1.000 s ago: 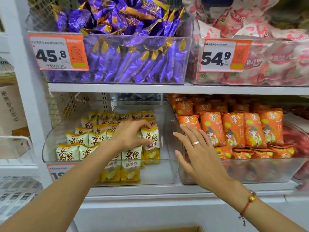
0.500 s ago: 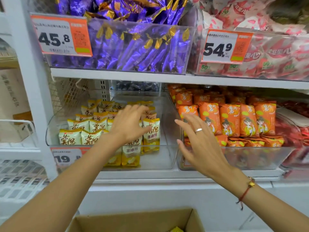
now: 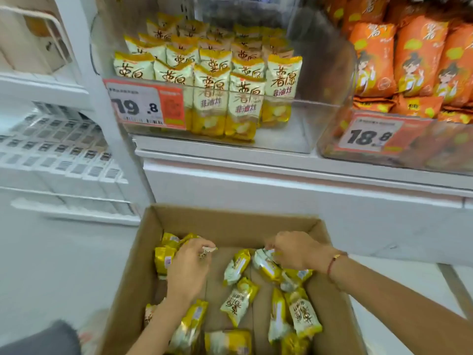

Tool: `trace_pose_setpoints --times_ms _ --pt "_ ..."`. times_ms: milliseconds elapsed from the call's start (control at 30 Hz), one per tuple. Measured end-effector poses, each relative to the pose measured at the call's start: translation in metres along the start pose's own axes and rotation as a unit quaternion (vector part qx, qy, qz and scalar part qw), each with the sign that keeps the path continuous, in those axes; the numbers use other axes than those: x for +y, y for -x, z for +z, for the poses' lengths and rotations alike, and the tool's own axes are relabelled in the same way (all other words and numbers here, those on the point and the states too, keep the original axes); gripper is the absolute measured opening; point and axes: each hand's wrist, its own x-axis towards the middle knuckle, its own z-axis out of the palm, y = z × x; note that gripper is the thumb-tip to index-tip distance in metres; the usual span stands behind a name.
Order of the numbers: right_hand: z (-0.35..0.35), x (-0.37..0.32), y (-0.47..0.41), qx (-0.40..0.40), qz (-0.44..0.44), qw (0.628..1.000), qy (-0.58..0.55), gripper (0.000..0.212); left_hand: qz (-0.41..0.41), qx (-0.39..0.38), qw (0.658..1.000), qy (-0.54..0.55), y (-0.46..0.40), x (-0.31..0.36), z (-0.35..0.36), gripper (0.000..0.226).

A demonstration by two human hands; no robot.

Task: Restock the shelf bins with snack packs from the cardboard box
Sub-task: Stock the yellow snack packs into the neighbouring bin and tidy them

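Shop aisle, white metal shelving [image 3: 281, 175] above a pale floor. Loose yellow-and-white foil snack packs [image 3: 239, 303] lie scattered inside the open brown cardboard box [image 3: 230, 224] below the shelf. Left hand [image 3: 188, 270] pinches one pack's edge; right hand [image 3: 294, 249] curls round another, apparently to lift both at once. Directly above, the clear plastic bin [image 3: 322, 80] holds matching packs upright in rows, with free room at its right side. Neighbouring bin: orange packs [image 3: 414, 55].

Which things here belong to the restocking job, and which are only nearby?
Job: cardboard box; yellow snack packs in it; clear bin of matching packs; left hand; right hand.

Nearby: orange packs; price tags.
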Motion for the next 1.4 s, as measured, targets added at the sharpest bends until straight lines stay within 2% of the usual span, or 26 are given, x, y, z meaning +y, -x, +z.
trace_pose_setpoints --times_ms 133,200,267,367,500,600,633,700,767,833,867,900,1000,1067,1167,1267,1367,1400 --pt "0.084 -0.042 -0.035 0.060 0.068 0.986 -0.138 0.036 -0.095 -0.088 0.992 0.004 0.014 -0.047 0.045 0.033" --pt "0.124 -0.064 -0.043 0.045 0.135 0.960 -0.242 0.055 -0.142 -0.089 0.985 0.035 0.009 -0.051 0.063 0.020" --pt "0.153 -0.076 -0.047 0.011 0.199 0.922 -0.331 0.079 -0.177 -0.085 0.979 0.049 -0.006 -0.053 0.082 0.031" --pt "0.172 -0.075 -0.053 -0.032 0.210 0.912 -0.351 0.088 -0.166 -0.136 0.977 0.004 -0.031 -0.046 0.102 0.049" --pt "0.172 -0.062 -0.057 -0.021 0.193 0.903 -0.384 0.112 -0.161 -0.234 0.954 -0.100 -0.038 -0.047 0.123 0.058" --pt "0.168 -0.054 -0.056 -0.038 0.210 0.888 -0.407 0.105 -0.167 -0.245 0.952 -0.075 -0.026 -0.055 0.128 0.060" --pt "0.166 -0.050 -0.055 -0.046 0.217 0.874 -0.433 0.101 -0.174 -0.237 0.955 -0.047 -0.020 -0.057 0.126 0.061" --pt "0.155 -0.038 -0.050 -0.068 0.227 0.820 -0.520 0.101 -0.206 -0.201 0.956 0.052 -0.010 -0.057 0.118 0.058" --pt "0.137 -0.027 -0.041 -0.105 0.213 0.754 -0.613 0.104 -0.243 -0.154 0.944 0.161 -0.003 -0.051 0.101 0.050" --pt "0.116 -0.019 -0.032 -0.127 0.184 0.716 -0.661 0.106 -0.259 -0.130 0.933 0.213 -0.002 -0.040 0.078 0.045" --pt "0.105 -0.017 -0.030 -0.126 0.172 0.718 -0.663 0.101 -0.260 -0.121 0.930 0.231 -0.004 -0.034 0.066 0.044" --pt "0.093 -0.016 -0.027 -0.119 0.163 0.731 -0.652 0.093 -0.256 -0.114 0.928 0.246 -0.006 -0.029 0.054 0.044" --pt "0.052 -0.013 -0.016 -0.099 0.127 0.780 -0.604 0.088 -0.233 -0.111 0.923 0.287 -0.015 -0.001 0.014 0.051" --pt "0.018 -0.013 -0.002 -0.074 0.084 0.802 -0.586 0.070 -0.204 -0.112 0.920 0.316 -0.018 0.021 -0.013 0.059" --pt "-0.041 -0.012 0.033 -0.033 0.047 0.802 -0.594 0.054 -0.128 -0.068 0.918 0.368 -0.016 0.059 -0.055 0.060" --pt "-0.099 -0.013 0.073 -0.018 -0.029 0.791 -0.611 0.059 -0.071 -0.023 0.909 0.409 -0.020 0.099 -0.095 0.066" --pt "-0.147 -0.016 0.111 0.064 -0.071 0.838 -0.538 0.066 -0.025 0.033 0.907 0.419 -0.035 0.135 -0.131 0.079" --pt "-0.162 -0.017 0.122 0.101 -0.066 0.857 -0.501 0.068 -0.008 0.048 0.912 0.408 -0.037 0.149 -0.144 0.077"
